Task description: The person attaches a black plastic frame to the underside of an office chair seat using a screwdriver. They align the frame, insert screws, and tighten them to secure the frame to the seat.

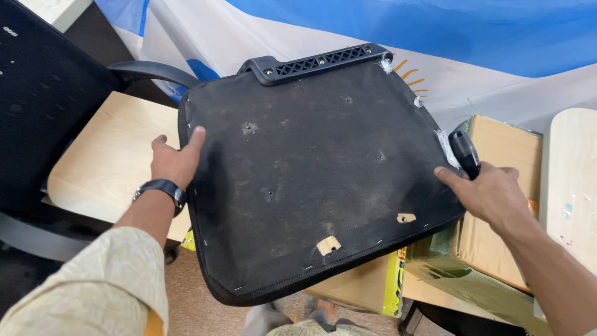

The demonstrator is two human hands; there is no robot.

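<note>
Seat cushion point(311, 180), underside up, is lying between both hands: left hand point(174, 163) is gripping its left edge, right hand point(491, 193) is clutching a black tool point(465, 153) against its right edge.

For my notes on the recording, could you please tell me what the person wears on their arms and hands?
The left arm has a loose cream sleeve with a faint pattern, and a black wristwatch sits on that wrist. The right arm is bare, with no sleeve showing. Both hands are bare, without gloves.

Bright, even light, sharp focus (slight wide-angle stretch at edges).
</note>
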